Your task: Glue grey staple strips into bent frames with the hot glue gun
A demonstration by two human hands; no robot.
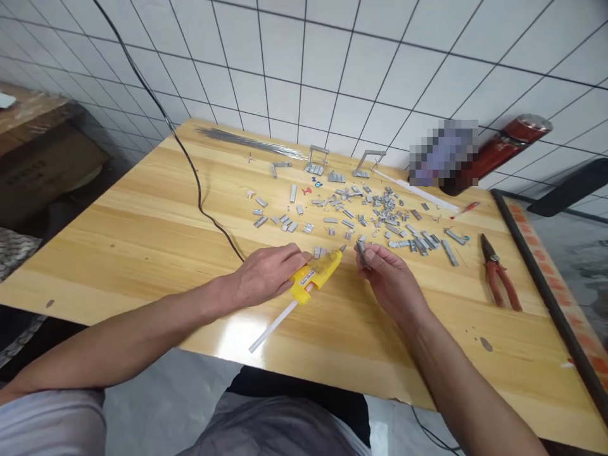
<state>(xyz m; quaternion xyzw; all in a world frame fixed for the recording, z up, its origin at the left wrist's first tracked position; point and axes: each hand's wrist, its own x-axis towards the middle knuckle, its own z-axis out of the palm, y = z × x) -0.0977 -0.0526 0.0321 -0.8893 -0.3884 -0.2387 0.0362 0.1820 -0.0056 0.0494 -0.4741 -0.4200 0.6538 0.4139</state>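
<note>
Hands hold a yellow plastic glue gun point(316, 275) and grey piece point(362, 253).

red flask point(506, 151) beside tiled wall point(280, 63)

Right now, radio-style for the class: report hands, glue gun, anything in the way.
Left hand gripping yellow glue gun. Right hand pinching grey piece, apart from nozzle. Black cord reaches left hand.

At upper right, a pixelated patch point(444, 154) hides whatever lies beneath and covers part of the red flask point(508, 147). The left hand point(266, 273) conceals the yellow glue gun's handle point(300, 290). The black cord point(164, 114) runs off the top edge. Marks on the left-hand box point(40, 164) are illegible.
</note>
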